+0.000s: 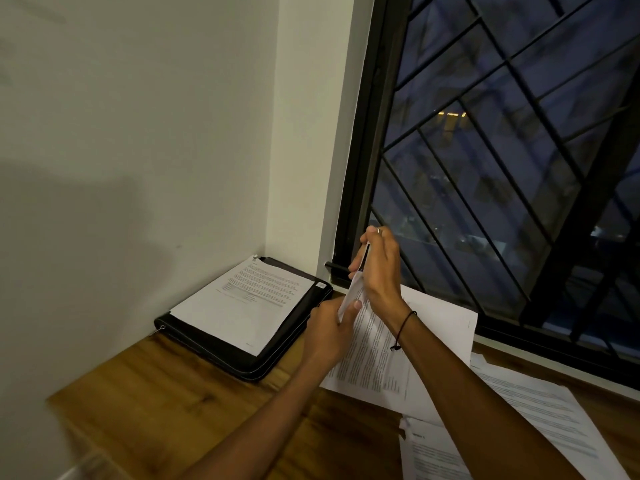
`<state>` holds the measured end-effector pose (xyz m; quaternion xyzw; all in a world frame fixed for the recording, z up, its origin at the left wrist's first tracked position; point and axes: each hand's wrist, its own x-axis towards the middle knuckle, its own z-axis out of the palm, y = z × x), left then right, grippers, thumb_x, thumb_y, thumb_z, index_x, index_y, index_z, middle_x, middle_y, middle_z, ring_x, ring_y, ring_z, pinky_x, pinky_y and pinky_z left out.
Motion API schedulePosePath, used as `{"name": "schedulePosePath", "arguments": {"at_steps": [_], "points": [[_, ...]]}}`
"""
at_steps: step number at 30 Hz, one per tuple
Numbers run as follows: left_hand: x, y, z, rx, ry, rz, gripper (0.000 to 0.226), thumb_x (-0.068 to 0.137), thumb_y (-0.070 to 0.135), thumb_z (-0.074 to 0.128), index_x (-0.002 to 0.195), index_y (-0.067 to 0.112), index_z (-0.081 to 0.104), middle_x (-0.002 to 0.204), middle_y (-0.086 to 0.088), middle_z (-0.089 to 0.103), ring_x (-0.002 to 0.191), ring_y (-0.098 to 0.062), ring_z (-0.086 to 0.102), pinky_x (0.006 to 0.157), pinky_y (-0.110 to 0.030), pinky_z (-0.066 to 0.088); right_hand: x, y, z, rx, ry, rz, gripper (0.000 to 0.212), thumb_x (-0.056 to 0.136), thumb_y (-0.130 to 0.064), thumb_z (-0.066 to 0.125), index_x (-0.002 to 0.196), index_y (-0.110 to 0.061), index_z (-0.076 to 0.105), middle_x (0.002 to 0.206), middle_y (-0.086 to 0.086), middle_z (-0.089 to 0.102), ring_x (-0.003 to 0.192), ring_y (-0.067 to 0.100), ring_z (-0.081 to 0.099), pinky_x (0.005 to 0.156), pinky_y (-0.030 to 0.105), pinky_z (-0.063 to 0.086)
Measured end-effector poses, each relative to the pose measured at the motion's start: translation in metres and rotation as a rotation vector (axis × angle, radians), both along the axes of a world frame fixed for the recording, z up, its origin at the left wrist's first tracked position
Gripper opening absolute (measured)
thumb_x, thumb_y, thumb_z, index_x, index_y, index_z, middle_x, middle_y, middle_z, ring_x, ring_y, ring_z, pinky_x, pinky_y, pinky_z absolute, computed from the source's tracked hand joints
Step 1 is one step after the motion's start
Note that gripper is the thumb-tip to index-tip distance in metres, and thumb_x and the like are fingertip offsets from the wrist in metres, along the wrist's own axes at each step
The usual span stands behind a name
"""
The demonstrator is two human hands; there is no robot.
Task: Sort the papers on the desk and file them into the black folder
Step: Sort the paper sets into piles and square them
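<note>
My left hand [329,327] and right hand [377,268] both pinch an upright sheaf of papers [355,292] above the desk [166,382] — edge-on to me. The black folder [242,358] lies closed in the corner — one printed sheet [242,303] on top

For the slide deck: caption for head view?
Both hands hold papers upright beside black folder on desk.

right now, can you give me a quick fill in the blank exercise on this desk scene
1. The black folder lies closed in the desk's corner with a printed ____ on top of it.
2. Both the left hand and the right hand hold a sheaf of papers on ____.
3. A thin black cord circles the ____ wrist.
4. Behind the hands is a window with a dark metal ____.

Missing words: sheet; edge; right; grille
</note>
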<state>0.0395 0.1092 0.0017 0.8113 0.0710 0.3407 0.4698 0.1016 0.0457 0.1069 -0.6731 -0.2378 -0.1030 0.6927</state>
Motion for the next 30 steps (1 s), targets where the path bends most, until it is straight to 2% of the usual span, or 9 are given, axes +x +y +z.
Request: {"name": "schedulePosePath", "arguments": {"at_steps": [3,8,12,15,21,28,30], "points": [[0.0019,0.0023,-0.0036,0.007,0.002,0.001,0.039,0.102,0.051,0.053,0.067,0.034,0.05,0.049,0.011,0.045,0.043,-0.001,0.047,0.048,-0.021,0.033,0.0052,0.0008,-0.001,0.029,0.062,0.036,0.028,0.108,-0.035,0.038,0.093,-0.019,0.055,0.057,0.001,0.057,0.053,0.016,0.059,0.054,0.033,0.051],[0.0032,0.0007,-0.002,0.027,0.008,0.016,0.045,0.102,0.053,0.051,0.063,0.032,0.045,0.051,0.01,0.045,0.044,-0.002,0.048,0.048,-0.02,0.033,0.0028,0.0048,-0.003,0.01,0.036,0.007,0.029,0.101,-0.041,0.038,0.09,-0.022,0.056,0.054,-0.001,0.058,0.053,0.017,0.059,0.059,0.037,0.054],[0.0038,-0.0014,0.0016,0.075,0.024,0.023,0.047,0.103,0.054,0.048,0.062,0.032,0.043,0.053,0.01,0.046,0.047,-0.003,0.049,0.048,-0.019,0.032,0.0,0.0051,-0.0024,0.004,0.011,-0.053,0.027,0.104,-0.037,0.038,0.089,-0.022,0.054,0.067,0.005,0.054,0.056,0.017,0.055,0.05,0.031,0.048],[0.004,-0.0016,0.0005,0.077,0.027,0.024,0.047,0.105,0.051,0.049,0.063,0.031,0.042,0.054,0.01,0.046,0.047,-0.003,0.048,0.047,-0.016,0.03,0.0013,0.0052,-0.0009,0.02,0.074,-0.03,0.029,0.102,-0.041,0.038,0.089,-0.022,0.054,0.072,0.008,0.053,0.056,0.017,0.053,0.045,0.028,0.045],[0.0049,-0.0014,-0.0026,0.084,0.035,0.009,0.047,0.105,0.05,0.05,0.063,0.031,0.043,0.053,0.01,0.044,0.045,-0.006,0.041,0.049,-0.023,0.032,0.0024,0.001,0.0043,0.043,0.157,0.028,0.031,0.109,-0.033,0.036,0.089,-0.018,0.053,0.06,0.005,0.05,0.052,0.016,0.051,0.046,0.027,0.043],[0.0067,-0.0016,-0.0036,0.101,0.025,0.007,0.048,0.106,0.049,0.048,0.065,0.025,0.045,0.054,0.01,0.043,0.045,-0.007,0.039,0.05,-0.022,0.033,0.0004,0.0019,0.0022,0.068,0.159,-0.024,0.034,0.109,-0.037,0.035,0.086,-0.017,0.05,0.062,0.001,0.046,0.047,0.011,0.046,0.044,0.026,0.039],[0.006,-0.0021,-0.0026,0.094,0.029,0.006,0.045,0.107,0.046,0.049,0.069,0.021,0.052,0.057,0.01,0.047,0.048,-0.007,0.044,0.052,-0.023,0.036,-0.0011,0.0045,-0.0002,0.104,0.096,-0.053,0.033,0.107,-0.035,0.036,0.08,-0.018,0.045,0.066,0.001,0.042,0.052,0.013,0.041,0.048,0.028,0.036]]}}
